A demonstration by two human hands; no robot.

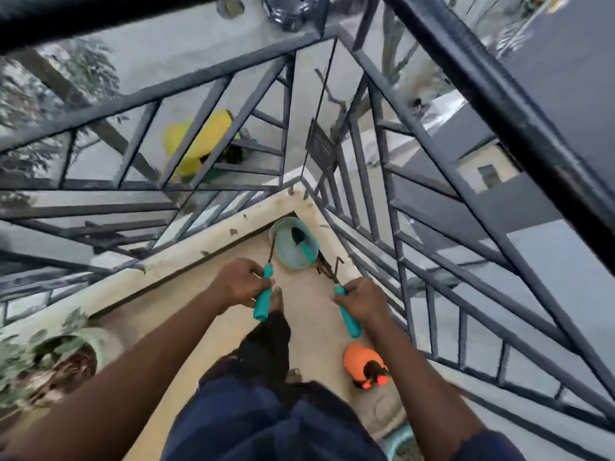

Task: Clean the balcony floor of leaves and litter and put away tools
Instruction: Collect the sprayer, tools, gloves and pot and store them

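Balcony corner [301, 207] holds the bucket [283, 252] just above the hands: left hand [241, 282] grips a teal tool [263, 299], right hand [361, 299] a rake [349, 319], both pointing toward it, left nearer.

Flat, even daylight is spread over the scene, and shadows on the floor [309, 314] are kept faint. The left hand [239, 282], right hand [362, 299] and the teal handles [263, 301] gripped in them are rendered sharpest. Motion blur is smeared over the railing bars [149, 91] above the hands and the potted plant [63, 357] to their left. Bars are bowed by wide-angle distortion.
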